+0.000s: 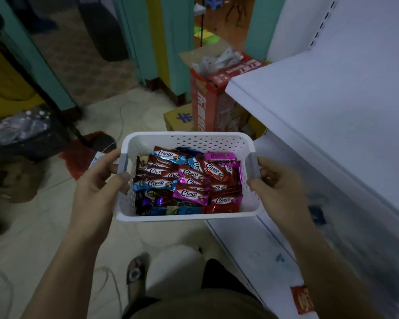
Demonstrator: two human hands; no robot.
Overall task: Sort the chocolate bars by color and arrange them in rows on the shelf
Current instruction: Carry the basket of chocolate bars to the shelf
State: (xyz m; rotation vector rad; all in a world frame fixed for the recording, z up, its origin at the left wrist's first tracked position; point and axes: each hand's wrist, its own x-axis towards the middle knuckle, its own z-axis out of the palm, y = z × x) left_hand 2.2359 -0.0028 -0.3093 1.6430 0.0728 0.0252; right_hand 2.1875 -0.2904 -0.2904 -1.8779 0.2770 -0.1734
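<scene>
mixed-colour chocolate bars (189,180), heaped in basket (184,218)

The lower chocolate bars (189,180) lie buried under the top layer, their colours partly out of sight, and the small print beneath "Choco" is too fine to read. The fingertips of the left hand (99,180) and right hand (279,183) disappear behind the side handles of the basket (187,218). The shelf (332,100) runs off the right edge, blurred. A red packet (302,299) near the lower right corner is too smeared to identify.

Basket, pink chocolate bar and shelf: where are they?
basket (217,140), head view, far wall with holes.
pink chocolate bar (190,195), head view, middle of its wrapper.
shelf (320,93), head view, bare top.
</scene>
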